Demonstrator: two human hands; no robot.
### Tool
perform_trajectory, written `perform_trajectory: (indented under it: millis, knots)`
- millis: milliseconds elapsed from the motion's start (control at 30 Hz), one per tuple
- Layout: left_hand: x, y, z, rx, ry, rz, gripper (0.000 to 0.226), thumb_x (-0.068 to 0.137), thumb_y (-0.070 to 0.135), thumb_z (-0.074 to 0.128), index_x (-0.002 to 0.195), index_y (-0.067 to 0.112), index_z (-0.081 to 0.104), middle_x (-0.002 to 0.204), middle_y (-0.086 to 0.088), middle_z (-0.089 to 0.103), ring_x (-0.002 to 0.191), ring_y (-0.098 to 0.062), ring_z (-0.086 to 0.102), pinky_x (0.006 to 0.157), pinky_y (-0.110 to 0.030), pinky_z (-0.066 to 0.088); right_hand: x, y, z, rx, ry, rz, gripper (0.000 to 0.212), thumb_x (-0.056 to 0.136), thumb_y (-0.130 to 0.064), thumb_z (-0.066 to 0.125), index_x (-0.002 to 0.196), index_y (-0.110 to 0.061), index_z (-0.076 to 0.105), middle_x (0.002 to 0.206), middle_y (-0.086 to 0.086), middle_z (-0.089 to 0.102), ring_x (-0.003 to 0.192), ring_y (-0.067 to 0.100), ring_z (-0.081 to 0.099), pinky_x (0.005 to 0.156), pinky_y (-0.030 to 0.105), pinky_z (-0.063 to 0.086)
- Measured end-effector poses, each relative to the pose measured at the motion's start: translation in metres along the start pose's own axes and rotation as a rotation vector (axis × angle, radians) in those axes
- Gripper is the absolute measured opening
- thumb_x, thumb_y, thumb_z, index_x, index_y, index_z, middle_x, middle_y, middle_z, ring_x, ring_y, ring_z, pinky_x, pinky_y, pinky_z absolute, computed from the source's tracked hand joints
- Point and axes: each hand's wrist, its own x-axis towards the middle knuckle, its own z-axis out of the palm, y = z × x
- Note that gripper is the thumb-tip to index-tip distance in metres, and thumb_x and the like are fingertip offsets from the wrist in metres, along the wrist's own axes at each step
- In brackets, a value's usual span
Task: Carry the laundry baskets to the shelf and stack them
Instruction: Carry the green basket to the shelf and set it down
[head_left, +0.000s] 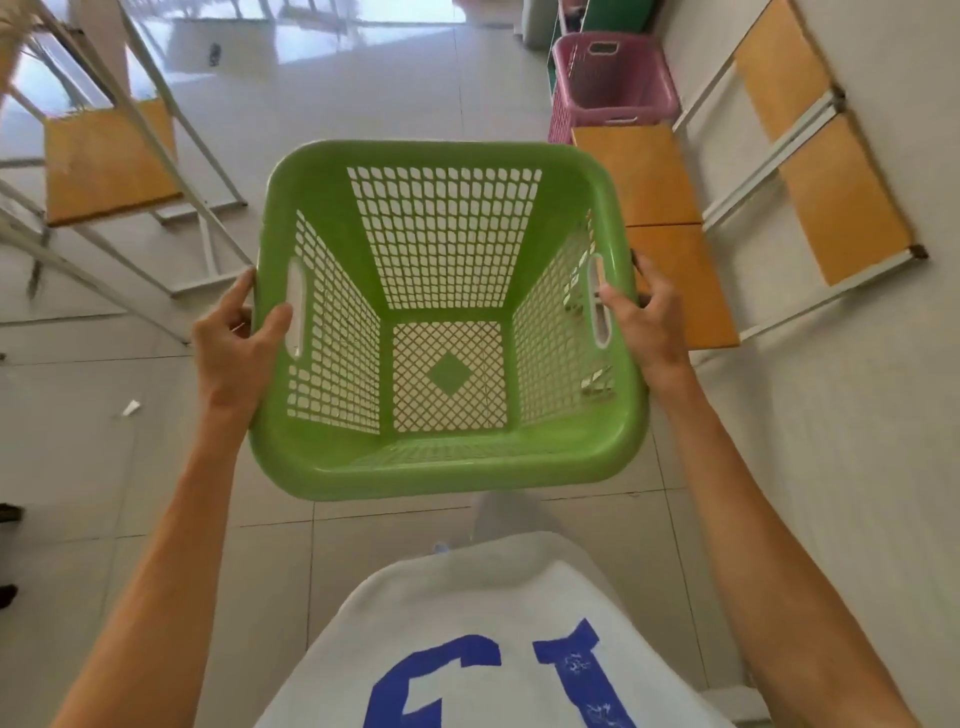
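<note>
An empty green laundry basket (441, 467) with perforated walls hangs in front of my chest, held level above the tiled floor. My left hand (234, 332) grips its left rim beside the slot handle, thumb over the edge. My right hand (647, 325) grips the right rim the same way. Ahead at the upper right a pink laundry basket (613, 78) stands upright and empty on the floor beside a green shelf unit (613, 15), of which only the lower part shows.
White metal racks with orange wooden boards stand on both sides: one at the left (104, 161), one along the right wall (831, 171), with low boards (660, 208) just before the pink basket. A tiled aisle (363, 88) runs between them. A paper scrap (130, 409) lies on the floor.
</note>
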Motion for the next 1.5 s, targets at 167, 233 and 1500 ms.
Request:
perform_trajectory:
  millis: [167, 233, 1500]
  knots:
    - [0.081, 0.001, 0.027, -0.043, -0.046, -0.013, 0.060, 0.094, 0.012, 0.066, 0.149, 0.013, 0.042, 0.097, 0.009, 0.066, 0.067, 0.001, 0.070, 0.059, -0.016, 0.059, 0.065, -0.016, 0.019, -0.010, 0.030, 0.052, 0.050, 0.089, -0.026, 0.065, 0.138, -0.026, 0.056, 0.104, -0.009, 0.073, 0.075, 0.001, 0.072, 0.062, 0.018, 0.057]
    - [0.120, 0.004, 0.041, -0.058, -0.062, -0.017, 0.060, 0.094, 0.012, 0.066, 0.149, 0.014, 0.042, 0.099, 0.009, 0.068, 0.066, -0.001, 0.071, 0.057, -0.018, 0.059, 0.101, -0.024, 0.027, -0.009, 0.041, 0.072, 0.051, 0.089, -0.025, 0.066, 0.139, -0.026, 0.055, 0.104, -0.011, 0.072, 0.073, -0.003, 0.071, 0.061, 0.014, 0.055]
    - [1.007, 0.153, 0.353, 0.031, -0.504, 0.079, 0.056, 0.093, 0.013, 0.068, 0.143, 0.026, 0.049, 0.097, -0.013, 0.069, 0.068, -0.009, 0.073, 0.057, -0.029, 0.062, 0.813, -0.151, 0.254, 0.107, 0.502, 0.334, 0.037, 0.087, -0.031, 0.068, 0.121, -0.042, 0.057, 0.097, -0.002, 0.073, 0.069, -0.003, 0.068, 0.055, 0.014, 0.053]
